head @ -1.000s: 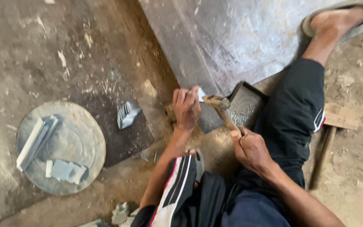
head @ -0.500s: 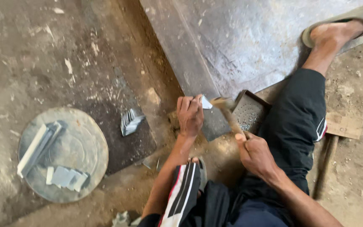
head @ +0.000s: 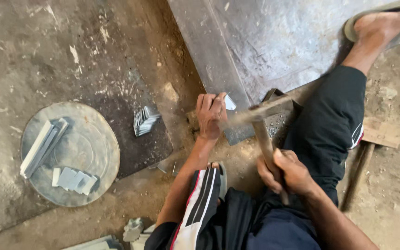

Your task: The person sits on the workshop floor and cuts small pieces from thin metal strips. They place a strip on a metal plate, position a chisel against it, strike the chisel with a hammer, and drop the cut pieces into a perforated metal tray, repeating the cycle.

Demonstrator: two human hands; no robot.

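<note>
Right hand (head: 289, 172) is clamped low on the wooden-handled hammer (head: 264, 134), its head a blur beside the left hand (head: 210, 115); best to keep strokes short and square, fingertips clear. That left hand pinches a small pale metal piece (head: 229, 103) against the grey sheet's (head: 274, 41) edge; it looks thin, flat, sharp-cornered.

Upper left of frame: bare dusty floor (head: 38, 51), open to passage.
Left centre: round metal disc (head: 89, 143) bearing metal strips (head: 42, 146) and small flat pieces (head: 75, 179).
Centre: stack of thin metal pieces (head: 145, 120) standing alone, with free floor around it.
Upper centre: large metal sheet (head: 274, 41), flat.
Middle: left hand (head: 210, 115), blurred hammer (head: 262, 125) and right hand (head: 289, 172) crowd the small block.
Right: outstretched leg (head: 334, 120) bars the way.
</note>
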